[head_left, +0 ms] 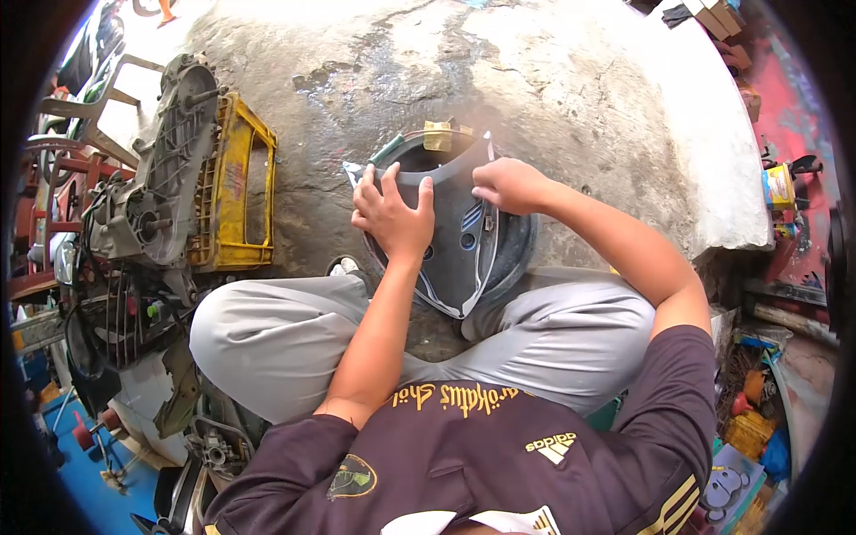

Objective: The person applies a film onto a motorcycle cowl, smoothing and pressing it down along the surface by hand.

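A dark grey, V-shaped plastic fairing panel (452, 267) with pale edges and a striped decal lies across a round black tub (515, 254) between my knees. My left hand (397, 214) rests on the upper left of the panel, its fingers spread apart. At the panel's upper right edge, my right hand (510, 185) is closed with fingers curled; whatever it holds is hidden. Behind the panel, a small yellowish block (438, 136) sits at the tub's far rim, next to a greenish piece (387, 149).
On the left, a metal engine casing (183, 152) leans against a yellow plastic crate (234, 187). A stained concrete floor (588, 116) stretches ahead. Assorted parts and a yellow tin (778, 187) stand along the right side.
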`<action>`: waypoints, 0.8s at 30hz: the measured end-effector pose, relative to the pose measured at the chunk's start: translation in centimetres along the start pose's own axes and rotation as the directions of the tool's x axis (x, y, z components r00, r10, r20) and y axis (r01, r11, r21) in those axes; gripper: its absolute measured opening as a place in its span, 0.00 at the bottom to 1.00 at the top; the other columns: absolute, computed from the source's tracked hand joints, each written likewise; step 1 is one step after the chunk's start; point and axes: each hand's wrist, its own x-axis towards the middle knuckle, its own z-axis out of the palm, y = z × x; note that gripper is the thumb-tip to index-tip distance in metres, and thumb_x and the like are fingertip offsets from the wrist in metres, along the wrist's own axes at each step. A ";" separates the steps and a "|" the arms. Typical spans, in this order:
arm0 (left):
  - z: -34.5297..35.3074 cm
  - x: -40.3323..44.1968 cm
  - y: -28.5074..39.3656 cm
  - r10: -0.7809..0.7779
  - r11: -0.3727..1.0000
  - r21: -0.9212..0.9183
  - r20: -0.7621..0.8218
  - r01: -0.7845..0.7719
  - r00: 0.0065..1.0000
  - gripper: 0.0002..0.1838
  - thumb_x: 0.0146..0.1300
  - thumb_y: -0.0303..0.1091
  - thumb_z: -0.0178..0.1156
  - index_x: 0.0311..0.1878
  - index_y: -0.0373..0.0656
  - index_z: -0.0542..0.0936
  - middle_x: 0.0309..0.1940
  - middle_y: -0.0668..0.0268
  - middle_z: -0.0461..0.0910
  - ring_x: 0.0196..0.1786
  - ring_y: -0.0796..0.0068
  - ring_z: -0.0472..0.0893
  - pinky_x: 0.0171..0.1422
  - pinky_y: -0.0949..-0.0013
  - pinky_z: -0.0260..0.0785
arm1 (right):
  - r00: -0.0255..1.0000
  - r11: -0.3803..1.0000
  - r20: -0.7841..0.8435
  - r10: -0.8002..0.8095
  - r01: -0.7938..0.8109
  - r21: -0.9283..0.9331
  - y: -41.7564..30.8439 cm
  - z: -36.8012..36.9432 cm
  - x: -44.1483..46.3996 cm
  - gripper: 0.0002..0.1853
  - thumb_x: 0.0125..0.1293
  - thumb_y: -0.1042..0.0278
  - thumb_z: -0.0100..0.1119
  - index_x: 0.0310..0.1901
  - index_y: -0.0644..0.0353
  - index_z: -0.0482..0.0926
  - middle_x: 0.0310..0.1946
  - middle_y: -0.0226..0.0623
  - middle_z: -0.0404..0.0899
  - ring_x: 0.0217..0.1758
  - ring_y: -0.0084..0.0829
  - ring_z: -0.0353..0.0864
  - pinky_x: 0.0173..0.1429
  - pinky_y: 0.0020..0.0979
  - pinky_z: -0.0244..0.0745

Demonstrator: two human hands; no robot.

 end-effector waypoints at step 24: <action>-0.3 0.0 0.2 -0.026 0.999 -0.024 0.036 0.027 0.999 0.33 0.63 0.61 0.68 0.67 0.54 0.80 0.76 0.56 0.68 0.80 0.51 0.61 0.77 0.37 0.49 | 0.976 0.989 0.170 -0.133 0.141 -0.036 -4.5 0.9 0.1 0.13 0.71 0.56 0.65 0.38 0.58 0.85 0.34 0.50 0.87 0.43 0.57 0.88 0.50 0.55 0.81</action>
